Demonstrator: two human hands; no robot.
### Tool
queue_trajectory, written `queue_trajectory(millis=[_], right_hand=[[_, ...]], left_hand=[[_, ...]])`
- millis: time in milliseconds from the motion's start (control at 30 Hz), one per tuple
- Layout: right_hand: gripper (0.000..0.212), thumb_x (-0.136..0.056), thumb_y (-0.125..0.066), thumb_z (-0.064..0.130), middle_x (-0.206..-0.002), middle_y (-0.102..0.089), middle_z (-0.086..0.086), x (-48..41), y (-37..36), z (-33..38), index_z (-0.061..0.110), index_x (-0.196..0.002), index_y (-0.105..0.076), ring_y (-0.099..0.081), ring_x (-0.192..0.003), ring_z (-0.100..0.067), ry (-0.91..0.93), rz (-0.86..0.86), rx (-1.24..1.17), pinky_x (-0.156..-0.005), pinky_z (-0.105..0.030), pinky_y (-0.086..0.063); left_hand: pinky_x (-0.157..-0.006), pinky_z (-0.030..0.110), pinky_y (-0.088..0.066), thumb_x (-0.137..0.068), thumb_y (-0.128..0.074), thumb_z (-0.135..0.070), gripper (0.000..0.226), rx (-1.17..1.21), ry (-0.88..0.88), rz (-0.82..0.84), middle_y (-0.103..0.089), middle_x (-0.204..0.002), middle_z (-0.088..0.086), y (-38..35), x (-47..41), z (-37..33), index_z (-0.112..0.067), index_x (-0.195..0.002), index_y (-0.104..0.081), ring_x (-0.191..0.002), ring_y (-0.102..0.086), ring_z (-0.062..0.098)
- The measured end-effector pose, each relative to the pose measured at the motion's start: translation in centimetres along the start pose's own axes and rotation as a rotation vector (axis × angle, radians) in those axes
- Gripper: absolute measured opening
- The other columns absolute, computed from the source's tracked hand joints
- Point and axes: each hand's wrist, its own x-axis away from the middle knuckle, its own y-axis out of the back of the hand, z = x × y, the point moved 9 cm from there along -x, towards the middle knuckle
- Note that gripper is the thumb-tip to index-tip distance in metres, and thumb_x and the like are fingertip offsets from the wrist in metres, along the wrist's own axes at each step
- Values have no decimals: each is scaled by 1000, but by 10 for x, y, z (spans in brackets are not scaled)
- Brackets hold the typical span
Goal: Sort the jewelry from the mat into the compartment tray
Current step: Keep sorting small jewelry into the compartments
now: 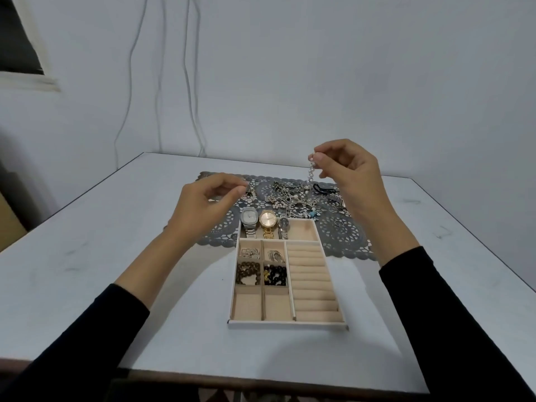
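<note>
Table (116, 256): pale top, carrying everything below
Left hand (208, 195): raised over the left part of the mat, fingers curled, thumb and forefinger tips close together; whether they pinch anything cannot be told
Small dark piece (250, 194): on the mat just beside the left fingertips; contact unclear
Mat (220, 227): grey lace-pattern sheet lying across the far half of the table, under the tray's far end
Tray (287, 322): beige, divided, nearer the person than the mat's middle
Watches: silver watch (249, 221), gold watch (267, 219) and small dark-dial watch (283, 224) side by side in the tray's far compartment
Small compartments: silver pieces (250, 252) and more thin silver pieces (275, 255) in the upper pair; brown bead bracelet (247, 272) and black bead bracelet (275, 275) in the pair below
Ring rolls (311, 282): padded rows down the tray's right side
Jewelry pile (290, 195): tangled chains and beads on the mat beyond the tray
Pearl strand (311, 168): hanging straight down above the pile, its lower end near the heap
Right hand (348, 172): lifted, thumb and forefinger pinching the top of the pearl strand, other fingers curled
Loose rings (339, 223): on the mat right of the tray
</note>
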Motion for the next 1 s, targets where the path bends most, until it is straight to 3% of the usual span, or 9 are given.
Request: queue_trajectory(millis=[300,1000], right_hand=[[14,-81,-72,12,-87,-67,-18,43,-18,11,9,-94,-68,-60,-77,-23,-31,168,-69,-71,-29,-50],[13,-78,-69,2,-82,-71,-5,107,-60,16,0,-90,-65,-63,-75,-14,-116,553,-48,-67,-21,-52]], left_hand=[[-85,21,-53,-89,-71,-17,11,31,-36,59,-75,-93,-8,0,42,-28,-23,-97,-74,-90,-70,10],[-78,17,-50,-89,-69,-18,8,70,-30,52,-75,-94,-5,13,67,-43,-20,-96,-73,-90,-70,12]])
